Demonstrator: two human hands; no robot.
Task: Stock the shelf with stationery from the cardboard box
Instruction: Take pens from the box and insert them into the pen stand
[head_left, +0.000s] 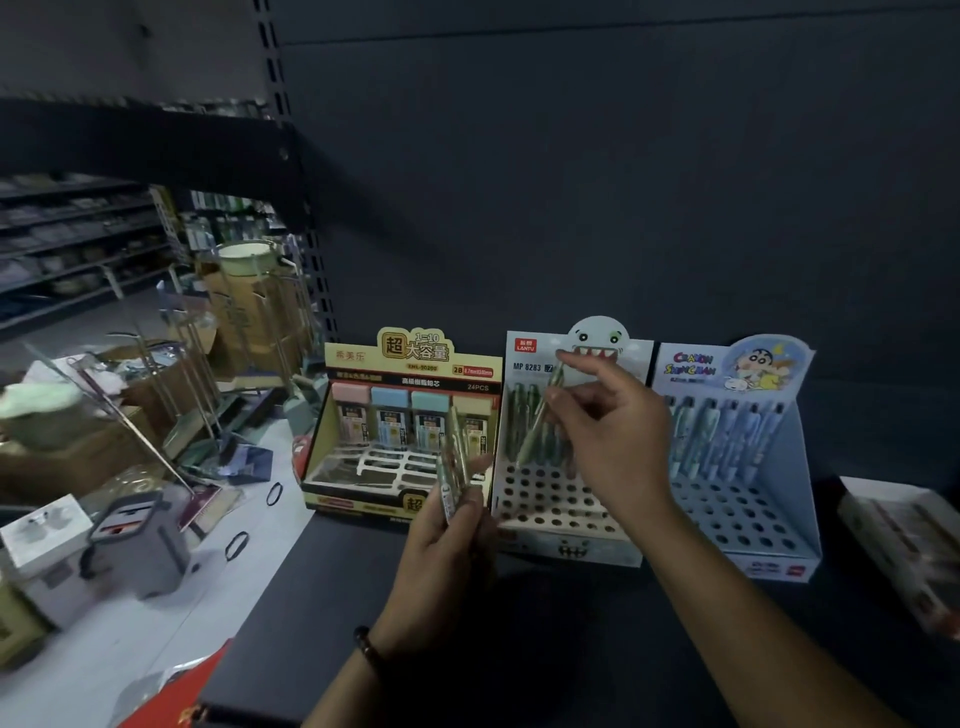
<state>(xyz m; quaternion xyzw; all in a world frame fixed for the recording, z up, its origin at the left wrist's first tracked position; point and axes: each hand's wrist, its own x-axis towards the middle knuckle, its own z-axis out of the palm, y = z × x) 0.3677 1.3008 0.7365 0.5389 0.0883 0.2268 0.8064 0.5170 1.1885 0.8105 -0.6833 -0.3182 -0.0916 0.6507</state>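
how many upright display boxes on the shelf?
3: yellow lead-refill box left, white monster-face pen box middle, blue cartoon pen box right. Cropped flat box far right excluded.

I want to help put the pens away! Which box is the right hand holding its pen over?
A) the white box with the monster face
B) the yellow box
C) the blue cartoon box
A: the right hand pinches a green pen over the white monster-face box, while the left hand grips spare pens lower down.
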